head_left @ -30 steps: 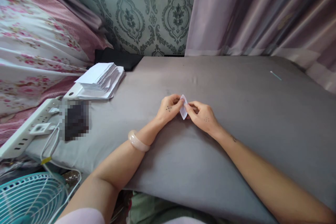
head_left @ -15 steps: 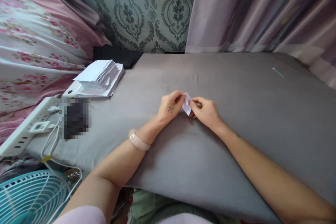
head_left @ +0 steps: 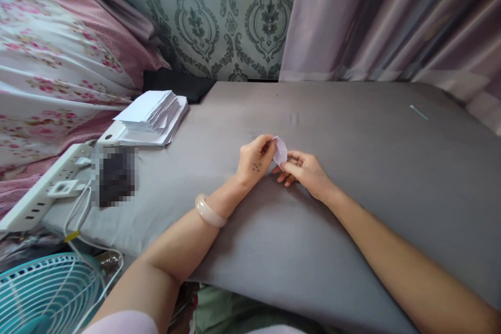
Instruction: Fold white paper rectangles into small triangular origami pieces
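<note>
A small folded piece of white paper (head_left: 280,151) is held between my two hands, above the middle of the grey-covered surface (head_left: 235,250). My left hand (head_left: 255,160) pinches the paper's upper left edge between thumb and fingers. On the paper's lower right side, my right hand (head_left: 303,169) has its thumb against the edge, with its fingers curled behind and below. Part of the paper is hidden by the fingers of my left hand. A pale bangle (head_left: 209,211) circles my left wrist.
At the left stands a stack of white paper (head_left: 151,117), beside a black folded item (head_left: 180,86). Nearer are a power strip (head_left: 43,190) with cables, a blurred dark object (head_left: 116,176) and a teal fan (head_left: 47,292). A cotton swab (head_left: 418,111) lies far right.
The paper has turned from a narrow upright diamond into a wider, more opened shape. My right hand has shifted slightly right and down along its edge, its fingers loosening; my left keeps its pinch.
</note>
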A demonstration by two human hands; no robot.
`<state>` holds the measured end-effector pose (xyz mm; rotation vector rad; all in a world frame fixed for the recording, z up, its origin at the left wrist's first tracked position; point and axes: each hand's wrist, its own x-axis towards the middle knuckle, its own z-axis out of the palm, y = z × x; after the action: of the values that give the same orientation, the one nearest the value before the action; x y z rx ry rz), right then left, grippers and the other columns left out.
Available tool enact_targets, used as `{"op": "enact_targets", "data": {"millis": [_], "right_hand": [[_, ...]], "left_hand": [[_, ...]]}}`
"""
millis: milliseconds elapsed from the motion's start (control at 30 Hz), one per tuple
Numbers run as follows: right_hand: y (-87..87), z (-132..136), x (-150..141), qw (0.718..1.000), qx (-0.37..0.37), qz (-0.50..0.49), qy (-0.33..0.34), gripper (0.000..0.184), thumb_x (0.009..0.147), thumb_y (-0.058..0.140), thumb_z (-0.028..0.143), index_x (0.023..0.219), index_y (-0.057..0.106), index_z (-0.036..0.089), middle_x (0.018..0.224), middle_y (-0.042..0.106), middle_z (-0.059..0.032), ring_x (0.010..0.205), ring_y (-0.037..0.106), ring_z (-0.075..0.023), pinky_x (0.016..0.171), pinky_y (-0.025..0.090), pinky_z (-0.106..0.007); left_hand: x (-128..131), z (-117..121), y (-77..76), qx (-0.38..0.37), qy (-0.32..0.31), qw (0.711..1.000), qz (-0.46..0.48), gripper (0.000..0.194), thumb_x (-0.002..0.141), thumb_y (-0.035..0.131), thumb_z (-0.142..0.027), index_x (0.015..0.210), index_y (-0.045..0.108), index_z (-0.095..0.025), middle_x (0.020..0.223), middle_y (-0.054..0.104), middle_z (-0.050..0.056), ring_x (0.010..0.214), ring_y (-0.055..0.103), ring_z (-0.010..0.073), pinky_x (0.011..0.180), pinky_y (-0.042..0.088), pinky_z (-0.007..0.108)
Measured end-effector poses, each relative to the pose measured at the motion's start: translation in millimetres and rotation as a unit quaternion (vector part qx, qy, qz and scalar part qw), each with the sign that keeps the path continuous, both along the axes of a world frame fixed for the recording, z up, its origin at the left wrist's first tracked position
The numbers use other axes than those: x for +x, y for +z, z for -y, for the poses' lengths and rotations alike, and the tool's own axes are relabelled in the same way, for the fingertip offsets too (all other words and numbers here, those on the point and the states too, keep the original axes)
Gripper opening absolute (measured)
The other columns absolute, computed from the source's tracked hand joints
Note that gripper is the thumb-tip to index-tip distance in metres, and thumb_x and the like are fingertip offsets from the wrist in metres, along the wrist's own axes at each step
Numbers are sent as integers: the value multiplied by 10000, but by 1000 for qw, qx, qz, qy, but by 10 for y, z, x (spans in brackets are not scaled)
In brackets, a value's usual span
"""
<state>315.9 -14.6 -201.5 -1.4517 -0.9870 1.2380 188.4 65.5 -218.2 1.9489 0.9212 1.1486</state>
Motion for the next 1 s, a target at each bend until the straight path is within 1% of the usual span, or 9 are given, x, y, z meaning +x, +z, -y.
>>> {"op": "enact_targets", "data": {"millis": [100,200,267,333,400,467,667,833,1000], "right_hand": [[-64,-27,17,999,12,25,-37,145,787,624,284,851,640,155,697,712,-57,510,631,-124,440,501,-215],[-128,-43,71,991,27,99,-82,222,819,596,365,872,645,155,667,696,-47,481,607,-128,441,490,-240],[-149,-39,106,974,44,197,-105,242,827,578,379,895,664,163,676,698,-47,513,619,-145,482,490,-259],[-150,-26,128,940,71,312,-118,223,833,557,347,894,686,176,691,702,-47,585,641,-167,563,491,-280],[-142,-11,137,904,91,402,-112,216,843,528,308,883,703,187,689,701,-46,632,644,-181,621,473,-292],[-138,-1,145,881,94,454,-95,235,860,496,284,864,713,193,696,704,-54,645,642,-191,637,450,-298],[-173,-16,203,845,60,529,-42,281,892,457,262,800,714,198,779,733,-106,725,666,-246,638,412,-316],[-180,-29,216,838,44,543,-18,312,917,424,281,861,718,190,818,737,-128,746,674,-256,632,411,-320],[-166,-36,211,868,48,491,-44,244,863,509,299,886,729,195,810,740,-90,742,671,-234,651,432,-308]], "left_hand": [[13,22,16,-1,-7,1000,0,138,882,519,-258,922,631,-187,755,666,15,660,591,102,663,474,218],[19,33,46,5,-1,1000,-26,103,852,519,-209,884,611,-178,756,658,19,642,571,97,638,454,209],[17,32,65,8,4,999,-52,106,826,518,-177,877,611,-174,738,649,15,617,549,94,623,437,208],[12,27,72,4,-4,996,-88,150,809,510,-155,899,629,-171,698,636,7,595,531,98,618,422,216],[6,18,62,-2,-19,992,-126,184,812,498,-158,911,654,-169,657,623,4,578,523,106,617,411,227],[1,7,40,-3,-30,987,-156,190,831,494,-189,888,674,-165,629,617,10,570,522,114,621,406,237],[-7,-7,20,-23,-67,979,-193,208,853,476,-210,865,678,-165,602,621,13,559,524,127,604,393,241],[-13,9,69,-42,-86,971,-218,228,810,462,-154,841,687,-156,593,626,16,557,534,130,588,383,242],[-25,17,93,-96,-90,972,-193,209,797,474,-170,835,678,-146,579,627,10,524,546,118,553,398,219]]}}
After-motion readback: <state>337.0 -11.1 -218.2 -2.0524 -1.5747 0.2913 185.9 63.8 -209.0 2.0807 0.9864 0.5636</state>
